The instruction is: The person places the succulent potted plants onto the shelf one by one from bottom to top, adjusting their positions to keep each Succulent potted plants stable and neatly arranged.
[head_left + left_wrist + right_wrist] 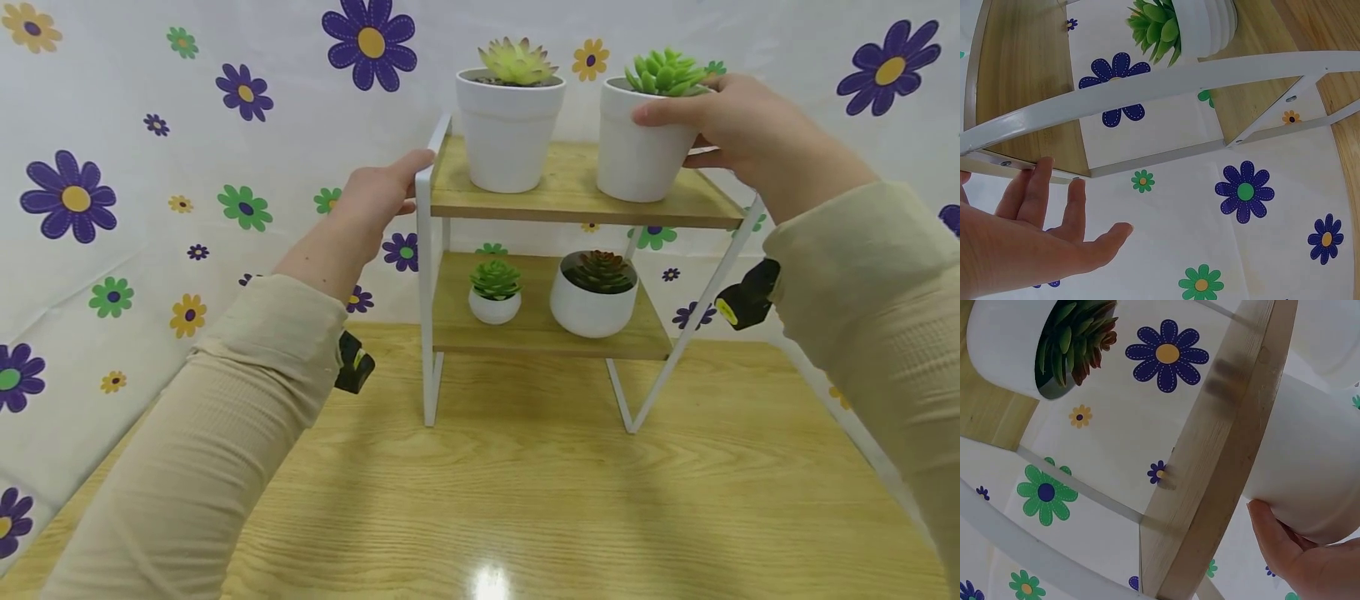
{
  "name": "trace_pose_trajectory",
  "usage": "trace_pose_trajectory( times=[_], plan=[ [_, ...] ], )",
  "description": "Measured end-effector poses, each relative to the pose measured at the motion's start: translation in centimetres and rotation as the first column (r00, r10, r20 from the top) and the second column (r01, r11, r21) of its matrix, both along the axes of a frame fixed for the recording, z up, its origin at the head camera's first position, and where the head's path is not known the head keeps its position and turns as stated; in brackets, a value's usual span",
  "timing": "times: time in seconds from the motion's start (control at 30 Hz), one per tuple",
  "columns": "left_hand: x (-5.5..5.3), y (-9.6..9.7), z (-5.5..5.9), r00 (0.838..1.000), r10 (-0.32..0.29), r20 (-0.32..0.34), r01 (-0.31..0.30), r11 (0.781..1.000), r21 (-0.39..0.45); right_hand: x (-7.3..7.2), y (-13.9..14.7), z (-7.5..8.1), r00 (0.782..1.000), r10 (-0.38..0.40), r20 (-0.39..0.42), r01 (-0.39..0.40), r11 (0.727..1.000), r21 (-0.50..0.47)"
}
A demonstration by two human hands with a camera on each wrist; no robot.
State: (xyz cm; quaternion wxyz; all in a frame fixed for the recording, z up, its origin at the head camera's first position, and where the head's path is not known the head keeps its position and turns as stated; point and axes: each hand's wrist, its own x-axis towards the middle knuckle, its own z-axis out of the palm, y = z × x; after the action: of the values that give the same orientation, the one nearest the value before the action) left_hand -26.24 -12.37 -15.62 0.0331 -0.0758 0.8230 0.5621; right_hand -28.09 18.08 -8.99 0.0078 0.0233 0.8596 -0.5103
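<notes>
My right hand (738, 125) grips a white pot (647, 150) holding a bright green artificial succulent (667, 73), thumb across its front and fingers behind. This pot is at the right of the top board (570, 171) of a two-tier plant stand (425, 250); whether its base touches the board I cannot tell. To its left stands another white pot (510, 125) with a yellow-green succulent (517, 62). At the stand's upper left corner, my left hand (375, 196) touches the white frame; in the left wrist view its fingers (1038, 194) are mostly straight against the side.
On the lower board (525, 340) sit a small white bowl (495, 308) with a green succulent and a larger white pot (592, 304) with a dark reddish one. The stand rests on a wooden table (480, 483). Behind hangs a flower-printed white sheet (292, 142).
</notes>
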Motion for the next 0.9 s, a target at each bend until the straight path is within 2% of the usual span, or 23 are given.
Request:
trace_pose_trajectory(
  times=[0.4,0.7,0.9],
  plan=[
    [0.0,0.1,-0.1,1.000,0.005,0.010,-0.005,1.000,0.002,0.3,-0.4,-0.4,1.000,-0.023,0.008,0.023,1.000,-0.014],
    [-0.2,0.2,-0.2,1.000,-0.012,0.016,0.013,1.000,-0.020,0.4,-0.5,-0.7,0.999,-0.033,0.002,0.033,0.999,-0.040],
    [-0.5,0.2,-0.1,0.999,-0.025,0.040,0.026,0.999,-0.022,1.1,-0.7,-1.0,0.999,-0.038,-0.018,0.038,0.999,0.024]
  ],
)
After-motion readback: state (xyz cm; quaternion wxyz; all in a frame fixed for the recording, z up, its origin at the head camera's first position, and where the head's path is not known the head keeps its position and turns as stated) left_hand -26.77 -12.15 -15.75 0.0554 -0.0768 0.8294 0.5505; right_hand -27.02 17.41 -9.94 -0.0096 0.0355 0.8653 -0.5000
